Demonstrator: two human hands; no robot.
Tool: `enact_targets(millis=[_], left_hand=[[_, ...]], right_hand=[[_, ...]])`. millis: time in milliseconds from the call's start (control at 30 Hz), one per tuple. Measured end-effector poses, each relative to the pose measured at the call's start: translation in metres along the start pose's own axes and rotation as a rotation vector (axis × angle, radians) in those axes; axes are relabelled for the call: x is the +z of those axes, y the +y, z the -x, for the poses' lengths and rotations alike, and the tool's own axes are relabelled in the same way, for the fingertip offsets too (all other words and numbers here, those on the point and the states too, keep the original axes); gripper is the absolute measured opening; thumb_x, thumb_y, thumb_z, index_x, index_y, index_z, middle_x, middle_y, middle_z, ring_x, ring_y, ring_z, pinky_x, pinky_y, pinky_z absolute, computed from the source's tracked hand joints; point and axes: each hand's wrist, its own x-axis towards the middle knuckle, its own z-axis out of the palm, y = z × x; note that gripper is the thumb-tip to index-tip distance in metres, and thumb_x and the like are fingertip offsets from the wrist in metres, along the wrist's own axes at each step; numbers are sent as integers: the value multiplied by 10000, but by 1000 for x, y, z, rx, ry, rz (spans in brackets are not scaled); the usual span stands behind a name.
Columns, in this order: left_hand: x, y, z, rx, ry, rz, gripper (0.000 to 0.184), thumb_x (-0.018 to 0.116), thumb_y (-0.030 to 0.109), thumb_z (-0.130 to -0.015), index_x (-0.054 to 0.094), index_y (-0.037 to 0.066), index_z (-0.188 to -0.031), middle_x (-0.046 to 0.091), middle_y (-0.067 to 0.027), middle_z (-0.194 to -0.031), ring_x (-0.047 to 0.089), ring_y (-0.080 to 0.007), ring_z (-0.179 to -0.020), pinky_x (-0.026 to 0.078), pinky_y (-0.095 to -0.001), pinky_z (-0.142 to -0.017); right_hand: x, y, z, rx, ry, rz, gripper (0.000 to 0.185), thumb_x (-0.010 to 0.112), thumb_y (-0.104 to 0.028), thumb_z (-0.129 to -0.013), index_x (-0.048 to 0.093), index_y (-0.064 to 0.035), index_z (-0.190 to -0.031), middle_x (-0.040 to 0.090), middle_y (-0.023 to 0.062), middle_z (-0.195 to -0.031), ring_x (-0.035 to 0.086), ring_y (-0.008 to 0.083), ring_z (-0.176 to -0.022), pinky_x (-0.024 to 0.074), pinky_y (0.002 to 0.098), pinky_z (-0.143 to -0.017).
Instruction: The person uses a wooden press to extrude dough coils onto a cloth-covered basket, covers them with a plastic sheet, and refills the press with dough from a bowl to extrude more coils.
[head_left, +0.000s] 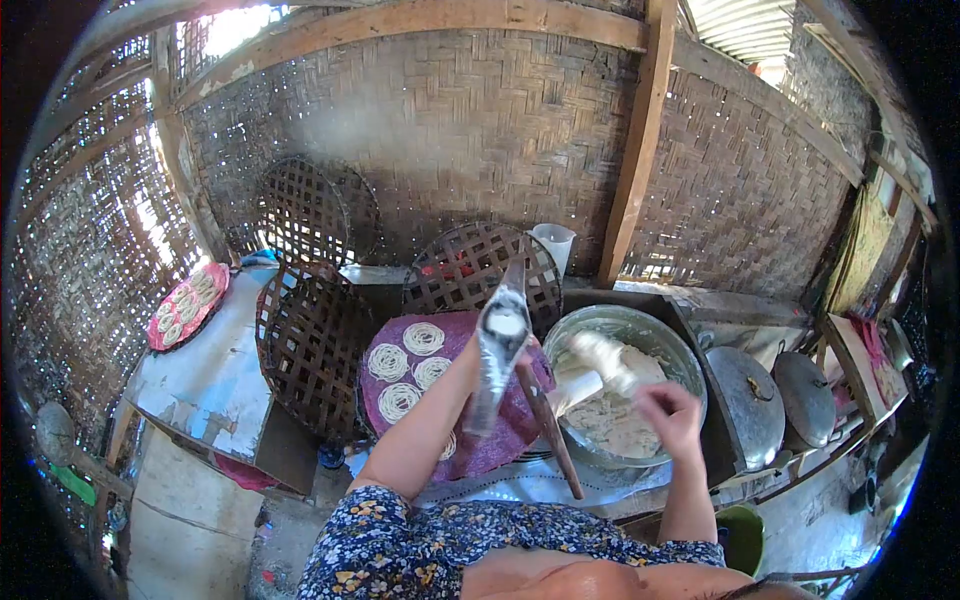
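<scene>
A metal press (505, 335) with a wooden handle (550, 430) is held up over the purple round mat (480, 400). My left hand (478, 350) is mostly hidden behind the press, at the end of my forearm. Coils of pale noodle strands (423, 339) lie on the mat. My right hand (672, 415) is at the right rim of a large metal basin (690, 365), its fingers blurred. Pale dough (625, 425) fills the basin, and a blurred whitish cylinder (603, 360) is over it.
Woven round trays (312, 350) stand left of and behind the mat. A white jug (553, 245) is by the wall. Lidded pots (745, 400) are at the right. A blue-white table (210, 370) at the left bears a pink mat (160, 330) with coils.
</scene>
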Motion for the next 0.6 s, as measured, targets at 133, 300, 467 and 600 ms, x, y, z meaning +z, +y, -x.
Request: enact_targets(millis=[133, 300, 467, 600], left_hand=[[41, 48, 49, 440, -12, -266, 362, 691, 10, -590, 549, 1, -924, 573, -108, -881, 629, -311, -749, 517, -452, -744], [41, 59, 38, 529, -255, 196, 359, 673, 31, -556, 534, 53, -886, 490, -40, -841, 599, -302, -789, 412, -475, -923], [81, 70, 52, 558, -417, 157, 392, 736, 69, -579, 527, 56, -910, 469, -66, -961, 592, -332, -900, 385, -491, -960], [42, 76, 88, 504, -292, -554, 1047, 773, 229, -648, 71, 156, -1421, 156, -73, -1458, 272, -261, -1295, 273, -418, -1027]], right_hand=[[-38, -2, -2, 245, 111, 972, 303, 660, -313, -767, 665, -26, -865, 644, 160, -831, 633, 253, -719, 480, 307, -668], [4, 36, 4, 154, -172, 64, 679, 548, -557, -779, 521, -5, -1174, 541, 166, -1176, 511, 261, -1084, 396, 365, -907], [119, -16, 29, 583, -1001, -1901, 999, 292, -813, -681, 346, 1, -1257, 485, 302, -1128, 563, 277, -593, 460, 334, -447], [108, -29, 12, 411, -793, -1498, 897, 509, -691, -685, 374, 17, -1219, 516, 270, -1077, 519, 175, -519, 362, 223, -320]])
